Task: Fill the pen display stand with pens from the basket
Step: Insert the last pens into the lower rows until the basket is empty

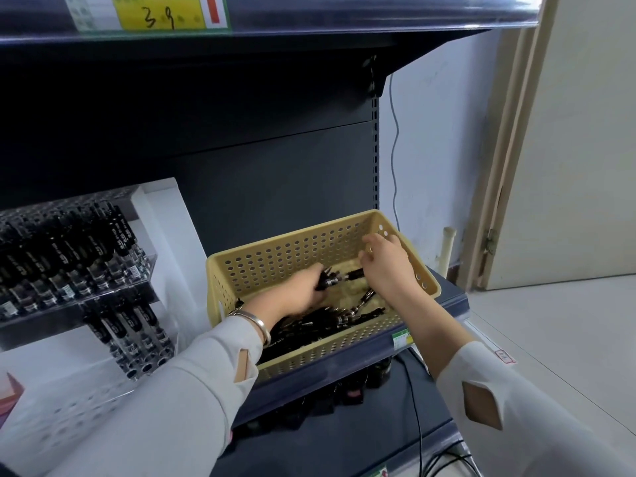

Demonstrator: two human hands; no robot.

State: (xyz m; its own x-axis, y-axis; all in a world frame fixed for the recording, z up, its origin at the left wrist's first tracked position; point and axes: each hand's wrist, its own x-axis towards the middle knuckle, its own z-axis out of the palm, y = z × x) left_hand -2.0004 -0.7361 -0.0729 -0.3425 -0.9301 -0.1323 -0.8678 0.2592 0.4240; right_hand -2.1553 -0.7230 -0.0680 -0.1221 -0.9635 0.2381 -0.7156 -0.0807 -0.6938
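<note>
head view, reading left to right: the pen display stand (146,266) sits well to the left of both sets of fingers, its upper tier packed with black pens standing tilted, its lower tier only part filled, with open holes toward the front. the left hand (296,292) is down in the basket (323,361), fingers curled round a clutch of pens (327,278) whose long axes point up and to the right, out past the fingertips. below and just right of those fingers, the loose pens (330,323) lie crisscrossed on the basket floor. further right, the right hand (385,266) hangs over the basket's far right corner, fingers bent downward; a single pen (354,273) runs in under them, but i cannot tell whether they pinch it. i judge the left hand the nearer one to the stand, so the clutch would need to travel left and be turned to match the tilt of the holes.
</note>
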